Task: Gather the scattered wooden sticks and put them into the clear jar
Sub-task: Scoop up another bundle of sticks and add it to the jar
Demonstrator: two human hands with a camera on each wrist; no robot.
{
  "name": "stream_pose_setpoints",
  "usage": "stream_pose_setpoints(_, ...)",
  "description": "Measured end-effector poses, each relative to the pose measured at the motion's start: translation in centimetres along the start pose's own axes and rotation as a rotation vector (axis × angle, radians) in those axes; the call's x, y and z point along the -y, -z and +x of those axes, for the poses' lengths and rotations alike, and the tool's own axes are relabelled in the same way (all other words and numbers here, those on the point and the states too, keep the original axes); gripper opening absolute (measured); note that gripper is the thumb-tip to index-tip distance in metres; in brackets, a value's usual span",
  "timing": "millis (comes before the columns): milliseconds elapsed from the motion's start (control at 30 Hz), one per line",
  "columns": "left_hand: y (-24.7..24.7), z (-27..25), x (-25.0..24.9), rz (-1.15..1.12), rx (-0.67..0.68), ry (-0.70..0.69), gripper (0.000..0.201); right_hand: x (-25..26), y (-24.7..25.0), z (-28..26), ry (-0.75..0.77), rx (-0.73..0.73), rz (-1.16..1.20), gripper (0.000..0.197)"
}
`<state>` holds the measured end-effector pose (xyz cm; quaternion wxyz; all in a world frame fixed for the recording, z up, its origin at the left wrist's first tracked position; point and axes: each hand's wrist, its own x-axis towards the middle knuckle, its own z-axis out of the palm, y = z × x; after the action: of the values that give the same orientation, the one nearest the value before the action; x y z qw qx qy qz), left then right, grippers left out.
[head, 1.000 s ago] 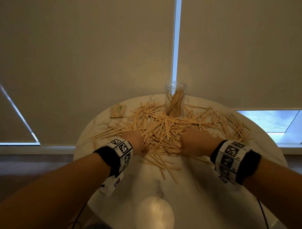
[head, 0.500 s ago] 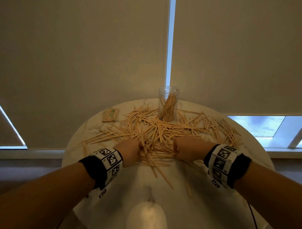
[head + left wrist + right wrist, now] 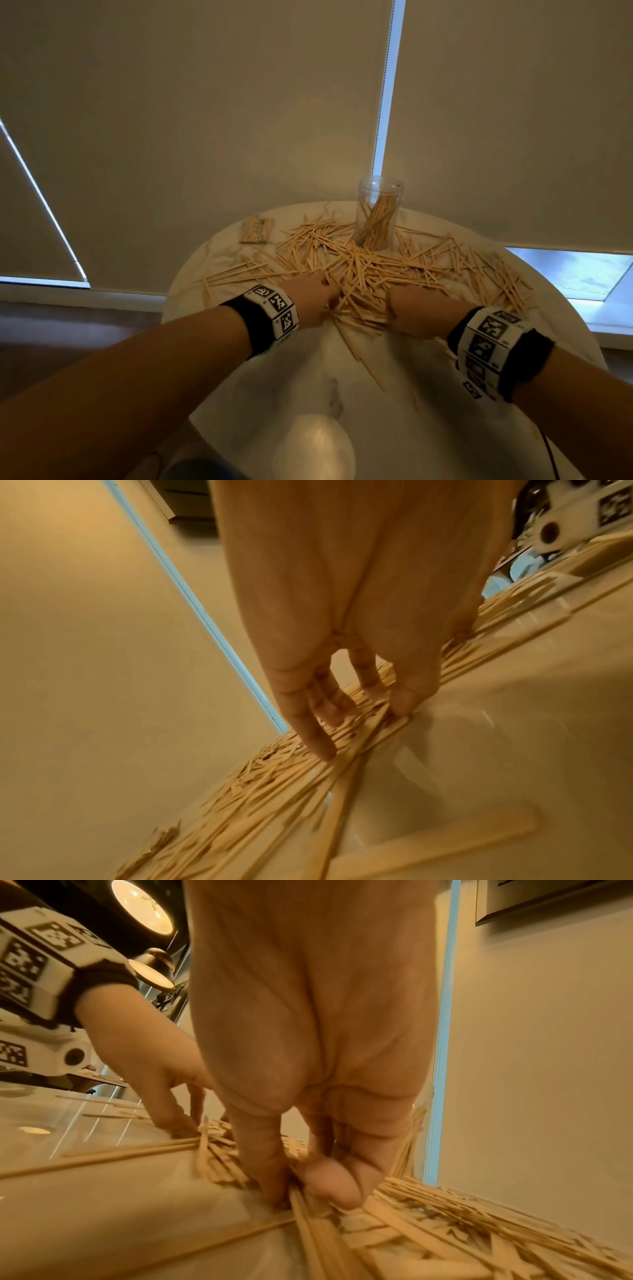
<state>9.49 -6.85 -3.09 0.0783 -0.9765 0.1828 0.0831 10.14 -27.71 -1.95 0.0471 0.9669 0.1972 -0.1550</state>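
While both hands work the near edge of the pile, I see the wooden sticks point(image 3: 359, 270) spread across the round marble table point(image 3: 308, 394).

I have the left hand point(image 3: 313, 298) at the pile's left side, fingers point(image 3: 308, 718) extended down and thumb pressing stick ends against the tabletop; it looks relaxed, touching rather than gripping. My right hand point(image 3: 411, 311) sits just beside it, the heap between them, thumb and curled fingers point(image 3: 329, 1185) pinching a small bunch of sticks. Beyond both hands stands the clear jar point(image 3: 378, 212), upright, open-topped, already holding some sticks leaning inside. Farther left of the left hand lies a small wrapped packet of sticks point(image 3: 257, 230). Behind the table hang beige roller blinds point(image 3: 205, 120).
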Motion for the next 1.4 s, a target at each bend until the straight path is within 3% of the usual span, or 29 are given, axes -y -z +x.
stream_pose_setpoints(200,-0.6,1.0,-0.3,0.059,-0.004,-0.036,0.061,-0.5,-0.5,-0.2,-0.055,-0.024,0.03,0.014)
stream_pose_setpoints(433,-1.0,1.9,-0.2,0.066,-0.026,-0.064,0.058,-0.5,-1.3,-1.4,-0.05,-0.031,0.096,0.02)
stream_pose_setpoints(533,-1.2,2.3,0.2,0.004,-0.07,-0.058,0.055,-0.2,-1.4,-1.6,-0.039,-0.033,0.066,0.011)
stream_pose_setpoints(633,-1.3,2.8,0.7,-0.057,-0.101,-0.066,0.059,-0.7,-1.1,-1.7,-0.069,-0.041,0.047,0.016)
stream_pose_setpoints(733,-1.6,3.7,1.0,-0.092,-0.124,-0.063,0.066,-1.8,-0.6,-1.7,-0.111,-0.08,0.062,0.017)
stream_pose_setpoints(933,-2.4,4.8,0.7,0.094,-0.181,-0.009,0.058,-3.8,0.1,-1.7,-0.182,-0.208,0.174,0.012)
stream_pose_setpoints(1167,-2.6,6.6,1.0,0.172,-0.282,-0.092,0.044,-4.0,1.5,-2.5,-0.158,-0.372,0.371,0.017)
stream_pose_setpoints(1267,-1.7,7.1,1.0,0.044,-0.333,-0.116,0.035,-4.1,2.0,-3.0,-0.148,-0.47,0.45,0.017)
stream_pose_setpoints(1333,-0.1,7.0,0.9,-0.178,-0.398,-0.123,0.014,-4.0,2.4,-3.3,-0.14,-0.541,0.523,0.016)
stream_pose_setpoints(1400,1.7,6.8,1.1,-0.401,-0.49,-0.13,0.009,-3.9,2.9,-3.7,-0.131,-0.624,0.596,0.014)
